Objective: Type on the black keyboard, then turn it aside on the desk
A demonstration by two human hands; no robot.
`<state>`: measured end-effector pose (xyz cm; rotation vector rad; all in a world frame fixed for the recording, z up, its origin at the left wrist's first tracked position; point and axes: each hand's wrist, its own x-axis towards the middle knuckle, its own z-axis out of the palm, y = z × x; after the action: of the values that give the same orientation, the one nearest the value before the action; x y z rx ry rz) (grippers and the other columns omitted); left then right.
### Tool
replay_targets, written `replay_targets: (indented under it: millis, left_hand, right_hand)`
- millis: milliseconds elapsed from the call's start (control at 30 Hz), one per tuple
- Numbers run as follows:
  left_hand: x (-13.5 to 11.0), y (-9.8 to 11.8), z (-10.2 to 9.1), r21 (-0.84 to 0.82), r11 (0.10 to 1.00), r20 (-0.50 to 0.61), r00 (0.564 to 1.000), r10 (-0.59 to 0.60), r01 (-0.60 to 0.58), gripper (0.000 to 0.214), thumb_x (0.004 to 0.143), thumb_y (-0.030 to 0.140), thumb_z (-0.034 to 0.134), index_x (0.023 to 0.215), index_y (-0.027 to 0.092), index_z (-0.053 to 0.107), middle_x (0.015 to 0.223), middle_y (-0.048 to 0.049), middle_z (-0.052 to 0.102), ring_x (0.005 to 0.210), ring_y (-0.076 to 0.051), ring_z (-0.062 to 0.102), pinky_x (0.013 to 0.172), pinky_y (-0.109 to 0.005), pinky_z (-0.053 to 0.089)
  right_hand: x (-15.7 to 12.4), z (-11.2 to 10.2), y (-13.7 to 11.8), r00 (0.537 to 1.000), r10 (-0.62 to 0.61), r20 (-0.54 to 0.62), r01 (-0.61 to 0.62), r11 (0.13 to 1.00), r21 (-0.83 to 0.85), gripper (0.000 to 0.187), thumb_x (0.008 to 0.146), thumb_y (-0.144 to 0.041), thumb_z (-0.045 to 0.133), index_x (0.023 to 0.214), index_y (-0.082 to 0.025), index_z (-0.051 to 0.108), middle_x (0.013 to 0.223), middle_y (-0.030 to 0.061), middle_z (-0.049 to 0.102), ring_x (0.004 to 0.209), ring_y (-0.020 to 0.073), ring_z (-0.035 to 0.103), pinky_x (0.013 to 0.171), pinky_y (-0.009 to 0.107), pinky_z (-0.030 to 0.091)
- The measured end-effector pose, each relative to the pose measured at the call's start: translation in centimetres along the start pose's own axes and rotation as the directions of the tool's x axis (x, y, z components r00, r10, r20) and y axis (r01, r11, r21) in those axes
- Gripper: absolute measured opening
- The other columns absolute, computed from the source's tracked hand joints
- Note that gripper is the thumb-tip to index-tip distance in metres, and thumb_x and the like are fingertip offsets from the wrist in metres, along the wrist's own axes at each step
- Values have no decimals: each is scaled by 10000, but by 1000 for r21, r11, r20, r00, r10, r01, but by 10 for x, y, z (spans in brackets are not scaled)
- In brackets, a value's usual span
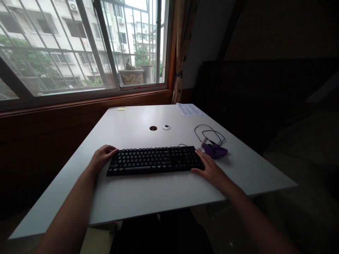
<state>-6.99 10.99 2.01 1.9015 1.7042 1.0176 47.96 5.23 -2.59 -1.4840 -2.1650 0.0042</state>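
Observation:
A black computer keyboard point(150, 160) lies across the white table, its keys facing up. My left hand point(102, 158) holds its left end, fingers bent over the upper left corner. At the opposite end, my right hand point(208, 165) grips the right edge, with the thumb near the front corner and the fingers along the side. Just beyond my right fingers is a small purple item point(215, 151) whose kind I cannot make out. A thin dark cable point(212, 131) lies in loops behind it. The undersides of both hands are hidden.
The white table point(137, 197) has a round cable hole point(153, 128) with a white cap point(166, 127) beside it. Printed papers point(189, 109) lie at the far right corner, a yellow sticky note point(121, 109) at the far left. A barred window point(113, 46) stands behind.

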Motion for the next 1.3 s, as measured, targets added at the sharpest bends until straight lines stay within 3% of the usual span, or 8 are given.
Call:
replay_targets:
  millis: [367, 667, 833, 1100, 1300]
  left_hand:
    - [1, 1, 0, 73, 989, 31, 991, -134, 131, 510, 797, 669, 609, 986, 219, 759, 955, -50, 776, 937, -274, 699, 818, -336, 497]
    - [1, 4, 5, 17, 982, -34, 982, -188, 188, 516, 770, 658, 652, 1044, 227, 729, 966, -57, 777, 918, -270, 713, 790, -332, 512]
    - [1, 5, 6, -45, 976, -20, 976, -215, 214, 543, 754, 657, 681, 1076, 222, 717, 991, -71, 776, 920, -273, 715, 750, -326, 527]
    - [0, 12, 8, -368, 905, -36, 969, -245, 215, 551, 672, 571, 819, 1058, 189, 726, 1007, -93, 757, 946, -268, 704, 792, -340, 547]
    - [1, 21, 8, -678, 719, -91, 953, -289, 153, 522, 595, 425, 914, 1003, 162, 724, 924, -57, 742, 877, -208, 691, 793, -293, 547]
  right_hand:
    - [2, -7, -6, 994, 60, 88, -66, 996, 64, 872, 897, -617, 620, 1588, -216, 270, 1589, 154, 393, 1454, 338, 387, 1195, 553, 343]
    - [0, -1, -5, 983, 156, -101, -156, 988, 8, 786, 842, -618, 675, 1500, -267, 426, 1403, 127, 561, 1278, 381, 495, 1092, 576, 424]
    - [0, -3, -6, 980, 185, -71, -180, 981, 70, 773, 839, -602, 693, 1488, -265, 441, 1381, 133, 576, 1293, 370, 484, 1092, 557, 427]
    - [3, -11, -9, 962, 268, -46, -250, 939, 236, 756, 800, -444, 772, 1471, -298, 458, 1343, 113, 603, 1225, 330, 578, 1055, 521, 477]
    - [8, -14, -13, 961, 261, -92, -212, 908, 363, 713, 802, -334, 744, 1457, -310, 464, 1335, 94, 578, 1055, 275, 653, 954, 469, 561]
